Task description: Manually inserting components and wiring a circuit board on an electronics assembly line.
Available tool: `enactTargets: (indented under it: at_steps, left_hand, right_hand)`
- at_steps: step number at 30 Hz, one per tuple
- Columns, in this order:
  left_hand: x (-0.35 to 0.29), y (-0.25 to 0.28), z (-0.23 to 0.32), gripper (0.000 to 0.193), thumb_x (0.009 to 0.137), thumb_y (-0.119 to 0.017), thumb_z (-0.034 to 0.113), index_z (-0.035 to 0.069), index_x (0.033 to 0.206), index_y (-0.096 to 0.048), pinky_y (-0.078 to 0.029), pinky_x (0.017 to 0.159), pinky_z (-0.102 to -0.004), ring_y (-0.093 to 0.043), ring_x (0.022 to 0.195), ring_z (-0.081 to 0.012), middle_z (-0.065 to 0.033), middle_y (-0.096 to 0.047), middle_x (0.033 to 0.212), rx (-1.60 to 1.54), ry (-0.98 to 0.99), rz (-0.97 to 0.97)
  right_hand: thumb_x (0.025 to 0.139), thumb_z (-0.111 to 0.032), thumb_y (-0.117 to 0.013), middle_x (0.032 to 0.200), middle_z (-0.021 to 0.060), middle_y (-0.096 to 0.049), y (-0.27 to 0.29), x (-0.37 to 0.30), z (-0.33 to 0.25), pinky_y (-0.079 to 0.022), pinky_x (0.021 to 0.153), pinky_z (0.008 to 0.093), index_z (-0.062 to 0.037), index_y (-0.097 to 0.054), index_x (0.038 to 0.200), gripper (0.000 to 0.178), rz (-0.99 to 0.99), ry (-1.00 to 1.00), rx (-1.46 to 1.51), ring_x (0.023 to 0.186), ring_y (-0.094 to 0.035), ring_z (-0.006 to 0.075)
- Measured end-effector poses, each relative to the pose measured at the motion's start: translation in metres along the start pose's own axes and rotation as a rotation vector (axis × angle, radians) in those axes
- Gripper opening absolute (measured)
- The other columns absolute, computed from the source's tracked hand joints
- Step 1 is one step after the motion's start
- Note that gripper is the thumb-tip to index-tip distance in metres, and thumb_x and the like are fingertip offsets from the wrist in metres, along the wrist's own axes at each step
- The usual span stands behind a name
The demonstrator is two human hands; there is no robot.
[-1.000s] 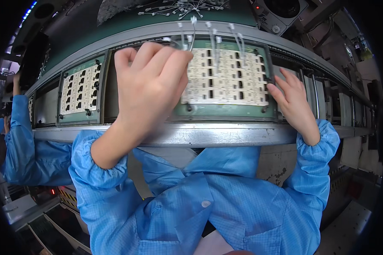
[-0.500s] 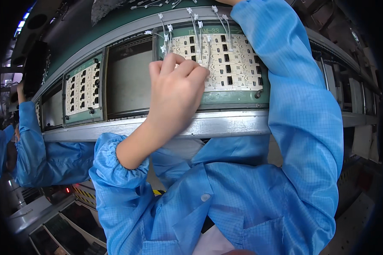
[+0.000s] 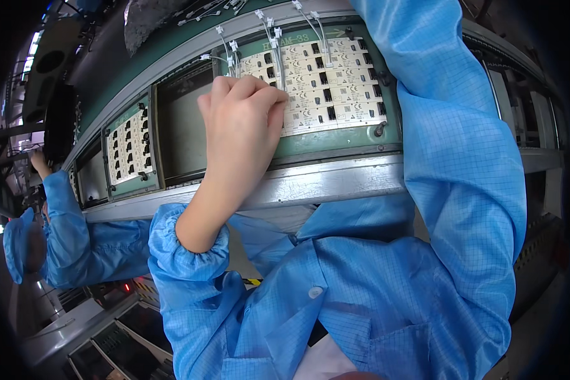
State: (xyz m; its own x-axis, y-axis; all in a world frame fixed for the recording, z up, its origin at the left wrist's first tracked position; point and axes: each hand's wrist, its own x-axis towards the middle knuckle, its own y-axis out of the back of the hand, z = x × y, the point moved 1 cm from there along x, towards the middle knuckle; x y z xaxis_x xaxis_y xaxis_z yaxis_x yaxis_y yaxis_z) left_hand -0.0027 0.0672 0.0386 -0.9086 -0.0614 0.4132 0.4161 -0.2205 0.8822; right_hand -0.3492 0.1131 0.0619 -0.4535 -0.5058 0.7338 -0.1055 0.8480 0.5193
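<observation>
My left hand (image 3: pixel 242 117) is over the left side of a panel of white circuit boards (image 3: pixel 309 100). Its thumb and fingers are pressed together in a pinch, and the fingers hide whatever lies between them. The panel sits in a green carrier (image 3: pixel 335 137), with black parts in rows across the boards. Several thin white cables with white plugs (image 3: pixel 274 43) rise from the panel's upper part, some just beyond my fingertips. My right arm, in its blue sleeve (image 3: pixel 449 107), reaches past the panel's right side, and its hand is out of the picture at the top.
A metal rail (image 3: pixel 323 179) runs along the near side. Another carrier with boards (image 3: pixel 130 149) sits farther left on the line. Loose white cables (image 3: pixel 212 11) and a clear plastic bag (image 3: pixel 142 25) lie on the green surface beyond. At the left a person in a blue sleeve (image 3: pixel 63 196) works.
The whole view has shifted, with the panel now farther left. My right hand, barely visible at the top before, has left the picture. A plug right of my left fingers no longer shows there.
</observation>
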Motion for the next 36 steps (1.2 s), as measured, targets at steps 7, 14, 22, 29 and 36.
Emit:
enactTargets:
  at_steps: [7,14,22,29,36]
  left_hand:
    - [0.000,-0.003,0.002,0.006,0.081,-0.078,0.011,0.013,0.087,-0.076,-0.038,0.083,-0.0409,-0.057,0.095,-0.0260,0.0005,-0.065,0.091,0.017,0.104,-0.044]
    - [-0.015,-0.010,-0.011,0.005,0.082,-0.079,0.015,0.015,0.087,-0.076,-0.037,0.084,-0.0405,-0.056,0.098,-0.0252,0.0021,-0.064,0.092,-0.083,0.156,0.026]
    - [-0.017,-0.008,-0.009,0.007,0.081,-0.080,0.013,0.016,0.086,-0.076,-0.035,0.086,-0.0407,-0.056,0.102,-0.0245,0.0045,-0.065,0.092,0.099,0.013,0.071]
    - [-0.021,-0.013,-0.010,0.006,0.081,-0.079,0.014,0.015,0.086,-0.076,-0.035,0.087,-0.0407,-0.056,0.102,-0.0246,0.0046,-0.065,0.093,0.099,0.033,0.072]
    - [-0.019,-0.010,-0.030,0.009,0.081,-0.080,0.017,0.015,0.089,-0.080,-0.036,0.090,-0.0403,-0.056,0.102,-0.0245,0.0046,-0.067,0.093,-0.099,0.176,-0.013]
  right_hand:
    - [0.089,-0.029,-0.074,0.084,0.0199,-0.074,0.036,-0.005,-0.023,-0.055,0.073,0.0408,0.0034,-0.073,0.095,0.033,0.047,-0.307,0.087,0.082,-0.074,0.0302]
    - [0.085,-0.026,-0.077,0.079,0.0172,-0.071,-0.001,-0.013,0.035,-0.055,0.065,0.0380,0.0052,-0.072,0.093,0.033,0.104,-0.334,0.179,0.070,-0.071,0.0253]
    - [0.086,-0.004,-0.071,0.090,0.0139,-0.071,-0.004,-0.008,0.028,-0.058,0.068,0.0297,0.0104,-0.067,0.110,0.029,-0.090,-0.462,0.673,0.081,-0.071,0.0203]
    - [0.092,0.002,-0.062,0.104,0.0184,-0.070,0.049,0.004,0.006,-0.060,0.077,0.0296,0.0131,-0.061,0.122,0.032,-0.363,-1.139,1.434,0.088,-0.071,0.0222]
    - [0.096,-0.004,-0.063,0.107,0.0177,-0.070,0.037,-0.033,-0.030,-0.058,0.083,0.0290,0.0120,-0.063,0.119,0.028,-0.085,-0.487,0.955,0.095,-0.071,0.0223]
